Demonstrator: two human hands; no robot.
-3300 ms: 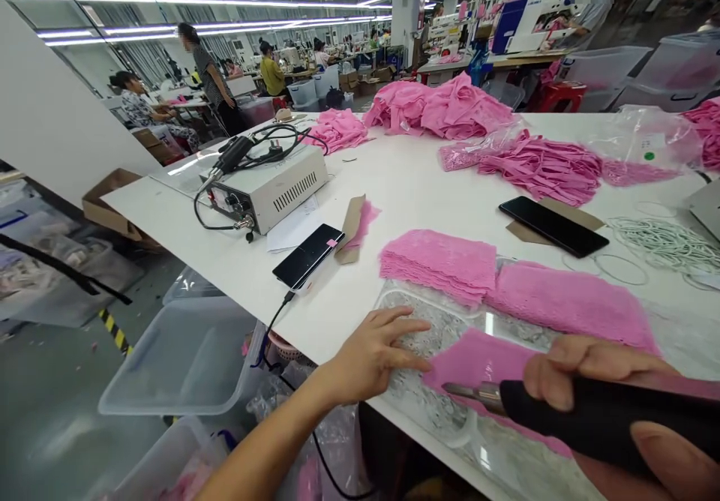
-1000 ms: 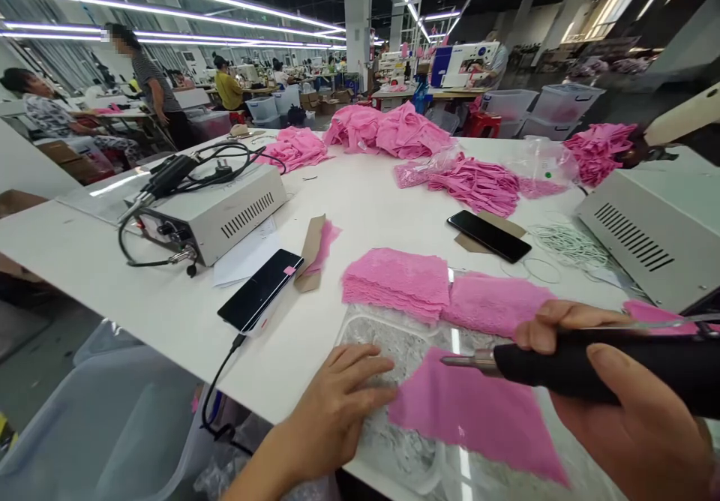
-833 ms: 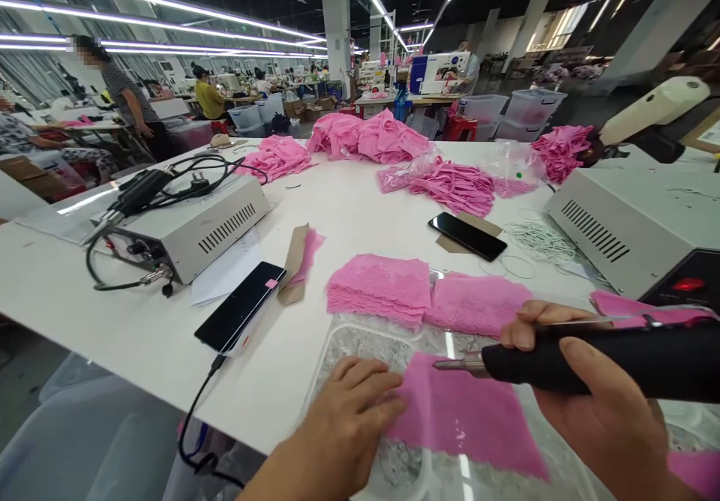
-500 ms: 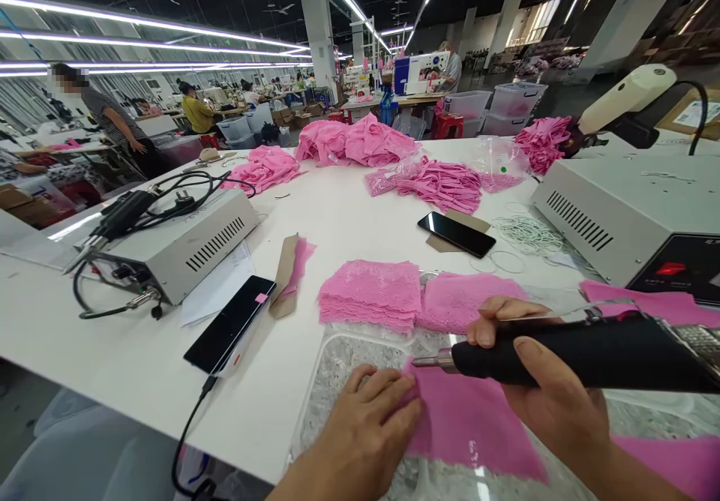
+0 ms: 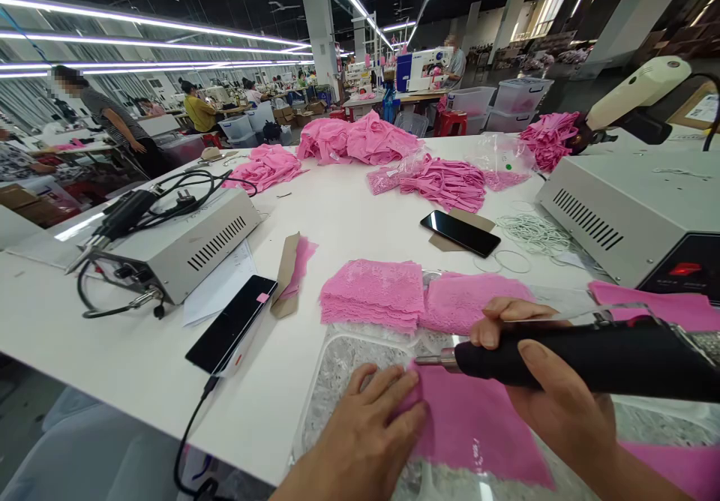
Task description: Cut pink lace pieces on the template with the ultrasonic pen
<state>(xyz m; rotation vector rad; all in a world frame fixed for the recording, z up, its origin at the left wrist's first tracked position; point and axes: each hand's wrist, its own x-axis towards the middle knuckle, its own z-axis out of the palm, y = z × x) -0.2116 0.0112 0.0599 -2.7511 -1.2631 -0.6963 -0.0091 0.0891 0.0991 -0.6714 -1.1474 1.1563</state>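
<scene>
My left hand [image 5: 368, 426] lies flat with its fingertips on the left edge of a pink fabric piece [image 5: 478, 426], pressing it to the clear plastic-topped surface. My right hand [image 5: 562, 403] is wrapped round a black ultrasonic welding gun [image 5: 523, 355], thumb on the near side. The gun lies almost level, its thin metal tip at the fabric's upper left corner, just beyond my left fingertips. Whether the tip touches the cloth I cannot tell. Behind it sit a stack of pink lace pieces [image 5: 371, 295] and a second pink stack [image 5: 472, 298], partly hidden by my right hand.
Vented grey boxes stand at left [image 5: 185, 246] and right [image 5: 635, 208], the right one with a lit red switch. Phones lie left [image 5: 230, 325] and behind the stacks [image 5: 461, 233]. Beyond are pale cord [image 5: 537, 235] and pink fabric heaps [image 5: 360, 139]. People work farther back.
The view has shifted slightly. Both hands, the welding gun and the fabric keep nearly the same places relative to one another.
</scene>
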